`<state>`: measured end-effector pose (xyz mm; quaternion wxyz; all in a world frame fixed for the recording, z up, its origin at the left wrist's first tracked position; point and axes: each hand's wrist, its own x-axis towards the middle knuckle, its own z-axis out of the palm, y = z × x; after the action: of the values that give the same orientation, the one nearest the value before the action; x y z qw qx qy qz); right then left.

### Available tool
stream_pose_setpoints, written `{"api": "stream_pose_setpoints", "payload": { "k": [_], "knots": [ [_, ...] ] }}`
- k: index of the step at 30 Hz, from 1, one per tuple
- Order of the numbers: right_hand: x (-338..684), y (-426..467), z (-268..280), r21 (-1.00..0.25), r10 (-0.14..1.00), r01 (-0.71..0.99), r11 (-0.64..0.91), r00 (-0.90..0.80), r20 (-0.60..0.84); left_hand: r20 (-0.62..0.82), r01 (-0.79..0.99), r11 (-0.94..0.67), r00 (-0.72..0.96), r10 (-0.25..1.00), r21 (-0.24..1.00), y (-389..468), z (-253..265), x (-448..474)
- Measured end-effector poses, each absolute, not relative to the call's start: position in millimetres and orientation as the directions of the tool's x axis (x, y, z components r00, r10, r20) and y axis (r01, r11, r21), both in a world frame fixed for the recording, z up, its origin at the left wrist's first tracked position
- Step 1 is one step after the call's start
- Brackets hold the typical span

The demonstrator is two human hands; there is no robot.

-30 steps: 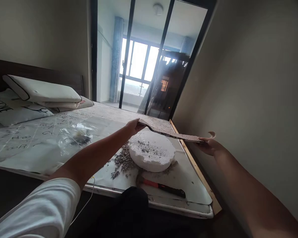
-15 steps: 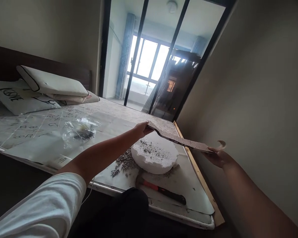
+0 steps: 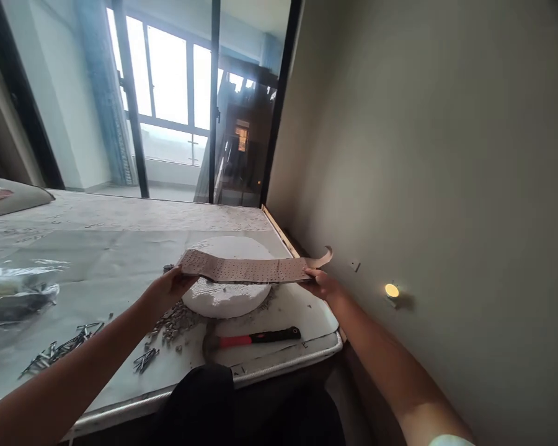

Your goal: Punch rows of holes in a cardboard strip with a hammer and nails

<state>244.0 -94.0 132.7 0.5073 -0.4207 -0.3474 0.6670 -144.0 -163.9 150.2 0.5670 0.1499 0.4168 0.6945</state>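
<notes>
A long brownish-pink strip point(image 3: 251, 270) dotted with rows of small holes is stretched between my hands; it looks like leather, and its right end curls up. My left hand point(image 3: 173, 286) pinches the left end, and my right hand point(image 3: 322, 284) grips it near the curl. Below the strip lies a thick round white foam block point(image 3: 227, 302), partly covered by it. A claw hammer point(image 3: 260, 337) with a red and black handle rests in front of the block. Small grey bits point(image 3: 174, 323) are scattered at its left, with a little pile of nails point(image 3: 146, 359) closer to me.
More nails point(image 3: 58, 350) and a clear plastic bag point(image 3: 18, 297) with dark contents lie on the sheet-covered mattress point(image 3: 116, 254). A wooden bed rail point(image 3: 281, 232) runs along its right side. Beyond stands a wall point(image 3: 423, 155) with a small lit lamp point(image 3: 391, 290).
My view has swung right and levelled. The strip, still in both hands, has come lower and now shows its dotted face; the wall lamp has come into view, and most pillows have left it.
</notes>
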Motion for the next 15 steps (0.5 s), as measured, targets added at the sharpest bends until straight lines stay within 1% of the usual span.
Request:
{"api": "stream_pose_setpoints", "payload": {
  "k": [4, 5, 11, 15],
  "knots": [
    [238, -121, 88, -0.837, 0.954, -0.459, -0.299, -0.138, -0.265, -0.265, -0.609, 0.041, -0.282, 0.922, 0.792, -174, 120, -151],
    [236, -129, 77, -0.826, 0.951, -0.472, -0.309, -0.133, -0.280, -0.284, -0.603, 0.051, -0.298, 0.912, 0.796, -177, 112, -153],
    [219, -177, 23, -0.768, 0.929, -0.535, -0.351, -0.098, -0.357, -0.378, -0.641, 0.066, -0.362, 0.852, 0.764, -207, 86, -149],
    [210, -192, 3, -0.736, 0.916, -0.559, -0.382, -0.124, -0.382, -0.413, -0.647, 0.075, -0.390, 0.823, 0.759, -225, 76, -146]
  ]
}}
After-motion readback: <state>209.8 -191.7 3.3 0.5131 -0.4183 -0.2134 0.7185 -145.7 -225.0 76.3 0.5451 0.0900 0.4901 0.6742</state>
